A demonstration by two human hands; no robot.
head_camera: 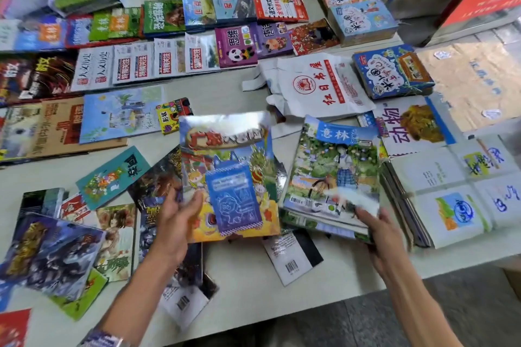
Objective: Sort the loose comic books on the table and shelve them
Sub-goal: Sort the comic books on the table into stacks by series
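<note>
Left hand (180,213) pinching the glossy comic (228,175) at its lower-left edge, thumb on the cover, fingers under; comic lifted off the counter (248,276), long axis running away from the body, tilted slightly. Right hand (376,229) curled round the near-right corner of the green-cover stack (332,175); fingertips blurred, so grip probably a hold on the stack edge, not certain. Stack directly right of the held comic, just beside it, near edges roughly level, long axes near parallel. Likely next: short rightward carry to drop the comic on that stack, left hand already holding it. Remaining loose comics (112,222) scattered left and below the left hand, overlapping at odd angles, so left hand nearer for those. No shelf identifiable in view.
</note>
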